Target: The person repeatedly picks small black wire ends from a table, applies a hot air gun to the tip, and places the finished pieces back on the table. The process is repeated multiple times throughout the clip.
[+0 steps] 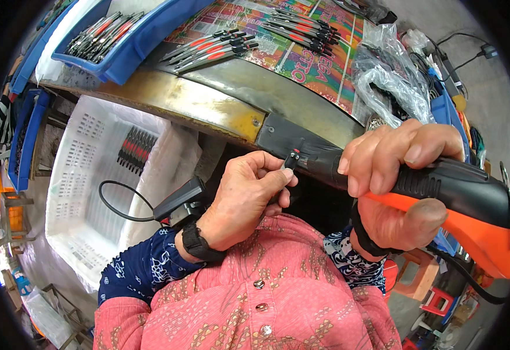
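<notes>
My right hand (398, 186) grips the black neck of an orange and black power tool (465, 204) held across my chest, its nose pointing left. My left hand (246, 195) pinches a small black and red pen-like part (291, 158) between thumb and forefinger, right at the tool's tip. A black wrist strap with a small black device (179, 201) and a cable sits on my left wrist.
A metal-edged table (220, 102) lies ahead with rows of black and red pens (214, 49) on a colourful sheet. Blue trays (121, 35) hold more pens. A white crate (91, 175) with a pen bundle stands lower left. Clear plastic bags (389, 81) lie right.
</notes>
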`<state>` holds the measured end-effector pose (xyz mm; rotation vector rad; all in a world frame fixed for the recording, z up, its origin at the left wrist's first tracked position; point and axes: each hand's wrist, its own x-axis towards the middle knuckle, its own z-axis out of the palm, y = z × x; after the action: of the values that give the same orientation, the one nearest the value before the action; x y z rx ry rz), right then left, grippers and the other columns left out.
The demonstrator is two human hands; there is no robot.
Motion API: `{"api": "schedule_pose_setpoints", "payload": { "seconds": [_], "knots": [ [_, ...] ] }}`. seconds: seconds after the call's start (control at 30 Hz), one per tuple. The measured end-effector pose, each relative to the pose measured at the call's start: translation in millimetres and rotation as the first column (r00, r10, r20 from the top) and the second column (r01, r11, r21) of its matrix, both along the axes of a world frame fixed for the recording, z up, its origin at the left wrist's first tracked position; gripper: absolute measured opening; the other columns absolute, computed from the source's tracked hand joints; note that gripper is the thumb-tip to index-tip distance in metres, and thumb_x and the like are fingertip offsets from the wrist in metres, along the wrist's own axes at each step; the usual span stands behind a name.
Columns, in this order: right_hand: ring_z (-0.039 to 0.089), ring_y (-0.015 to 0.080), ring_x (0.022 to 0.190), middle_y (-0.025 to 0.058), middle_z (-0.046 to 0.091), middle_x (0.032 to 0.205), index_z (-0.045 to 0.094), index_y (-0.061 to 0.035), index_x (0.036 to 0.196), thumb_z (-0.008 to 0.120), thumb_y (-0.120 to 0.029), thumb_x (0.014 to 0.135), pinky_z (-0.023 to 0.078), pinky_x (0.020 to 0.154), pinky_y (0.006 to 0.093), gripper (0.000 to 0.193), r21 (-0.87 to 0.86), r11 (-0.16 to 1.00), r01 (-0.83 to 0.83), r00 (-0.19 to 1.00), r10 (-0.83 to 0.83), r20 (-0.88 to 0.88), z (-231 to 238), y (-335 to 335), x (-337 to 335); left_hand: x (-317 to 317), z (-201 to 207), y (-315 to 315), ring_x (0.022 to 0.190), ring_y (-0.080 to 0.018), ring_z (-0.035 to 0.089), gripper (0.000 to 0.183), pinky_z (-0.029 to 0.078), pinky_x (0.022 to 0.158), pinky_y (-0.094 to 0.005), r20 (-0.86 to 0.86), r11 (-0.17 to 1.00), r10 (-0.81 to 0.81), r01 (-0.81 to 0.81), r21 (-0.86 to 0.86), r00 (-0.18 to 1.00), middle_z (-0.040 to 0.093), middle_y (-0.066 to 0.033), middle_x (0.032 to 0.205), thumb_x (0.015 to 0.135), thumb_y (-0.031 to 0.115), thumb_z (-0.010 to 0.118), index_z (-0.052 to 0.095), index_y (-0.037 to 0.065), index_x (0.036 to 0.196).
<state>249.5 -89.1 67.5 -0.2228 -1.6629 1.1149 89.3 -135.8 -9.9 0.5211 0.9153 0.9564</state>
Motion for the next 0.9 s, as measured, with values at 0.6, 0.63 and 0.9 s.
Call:
{"api": "schedule_pose_setpoints", "payload": {
  "seconds": [0.6, 0.63, 0.9],
  "knots": [
    [0.053, 0.0163, 0.056, 0.0042, 0.050, 0.072, 0.042, -0.0080, 0.099, 0.064, -0.048, 0.083, 0.046, 0.061, 0.0341, 0.048, -0.015, 1.000, -0.026, 0.994, 0.028, 0.104, 5.9, 1.5, -0.9, 1.4, -2.8, -2.2, 0.057, -0.0054, 0.050, 0.010, 0.037, 0.045, -0.0183, -0.020, 0.999, 0.017, -0.016, 0.041, 1.000, 0.062, -0.0041, 0.080, 0.090, 0.011, 0.057, 0.055, 0.001, 0.092],
    [0.053, 0.0163, 0.055, 0.0041, 0.050, 0.072, 0.042, -0.0081, 0.099, 0.064, -0.048, 0.083, 0.046, 0.061, 0.0341, 0.048, -0.015, 0.999, -0.029, 0.994, 0.031, 0.105, 6.7, 1.8, -0.9, 1.4, -3.1, -2.1, 0.057, -0.0055, 0.050, 0.010, 0.037, 0.045, -0.0183, -0.024, 0.999, 0.016, -0.015, 0.045, 1.000, 0.062, -0.0041, 0.080, 0.090, 0.010, 0.057, 0.055, 0.001, 0.091],
    [0.052, 0.0159, 0.055, 0.0038, 0.050, 0.072, 0.041, -0.0088, 0.097, 0.064, -0.048, 0.083, 0.046, 0.061, 0.0337, 0.048, -0.017, 0.999, -0.029, 0.992, 0.031, 0.121, 7.5, 1.4, -3.5, 0.8, -4.0, -2.1, 0.056, -0.0055, 0.049, 0.010, 0.037, 0.045, -0.0185, -0.024, 0.999, 0.008, -0.007, 0.052, 1.000, 0.062, -0.0042, 0.079, 0.090, 0.010, 0.057, 0.054, 0.001, 0.091]
  ]
}}
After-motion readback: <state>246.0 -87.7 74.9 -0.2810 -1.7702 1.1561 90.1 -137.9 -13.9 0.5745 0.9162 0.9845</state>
